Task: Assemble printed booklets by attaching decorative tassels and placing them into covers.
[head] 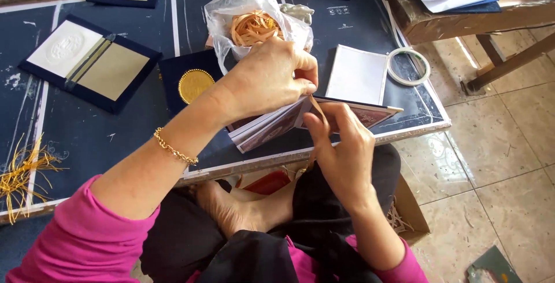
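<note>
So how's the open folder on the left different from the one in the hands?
The open folder on the left lies flat and spread on the blue board, untouched; the held folder is raised, only partly open, gripped by the left hand and right hand. The flat one shows pale cream panels; the held one shows reddish patterned pages. Both have dark blue covers.

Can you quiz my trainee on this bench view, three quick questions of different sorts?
1. True or false: the left hand presses on the folded card.
2. What lies in the plastic bag? A) tan ribbon B) scissors C) coins
3. Fill in: the tape roll lies to the ___ of the white card.

Key: 1 true. 2 A, the tan ribbon. 3 right. The right hand pinches a ribbon strip at the card's edge.
</note>
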